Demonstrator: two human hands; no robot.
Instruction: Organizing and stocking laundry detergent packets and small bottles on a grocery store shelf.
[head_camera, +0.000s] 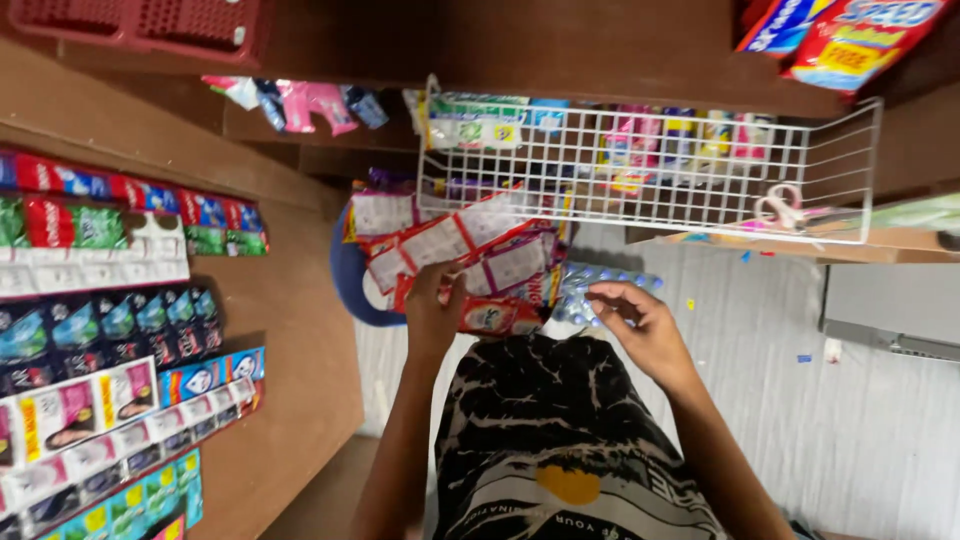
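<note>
Red-and-white strips of small sachets (455, 255) hang in a bunch just below the white wire basket (650, 170); the left hand (432, 310) has its fingers clenched on their lower edge. The right hand (640, 325), below the basket too, pinches a silvery-blue foil strip (600, 285) beside the bunch.

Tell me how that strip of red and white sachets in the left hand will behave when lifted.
The sachet strip probably flops: it already bends and fans where the left hand pinches it. It is likely light for its size, being thin flat packets. The glossy film may be slippery, so the joined packets could swing or slide in a loose hold.
</note>
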